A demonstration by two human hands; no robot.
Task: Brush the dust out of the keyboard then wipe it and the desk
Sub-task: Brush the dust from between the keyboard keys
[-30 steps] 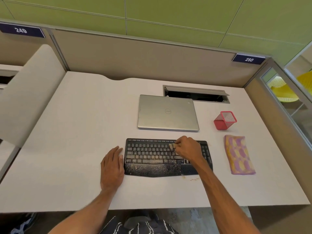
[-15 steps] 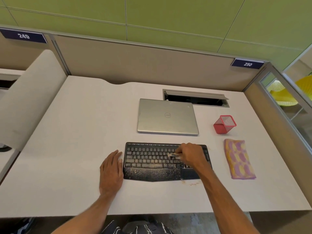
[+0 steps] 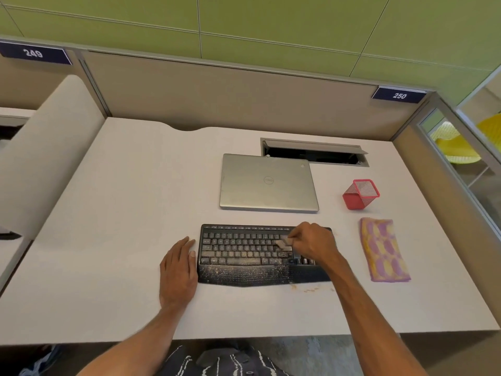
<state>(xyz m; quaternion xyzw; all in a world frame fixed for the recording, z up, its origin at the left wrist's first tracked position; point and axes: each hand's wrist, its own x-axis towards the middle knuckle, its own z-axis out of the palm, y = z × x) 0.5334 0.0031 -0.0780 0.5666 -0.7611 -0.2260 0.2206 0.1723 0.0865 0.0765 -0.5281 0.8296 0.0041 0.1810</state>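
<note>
A black keyboard (image 3: 244, 256) speckled with pale dust lies near the front of the white desk (image 3: 122, 213). My right hand (image 3: 311, 245) is over its right half and pinches a small brush (image 3: 283, 243), whose pale bristles touch the keys. My left hand (image 3: 177, 270) rests flat on the desk against the keyboard's left edge. A folded yellow and purple cloth (image 3: 383, 249) lies on the desk to the right of the keyboard. A few crumbs (image 3: 309, 289) sit on the desk just in front of the keyboard's right end.
A shut silver laptop (image 3: 268, 183) lies behind the keyboard. A red mesh pen cup (image 3: 360, 194) stands behind the cloth. An open cable slot (image 3: 314, 154) is at the desk's back. Partition walls enclose the back and both sides.
My right hand has drawn the brush a little toward me over the right-hand keys. The left hand has stayed put. The head camera has tilted slightly.
</note>
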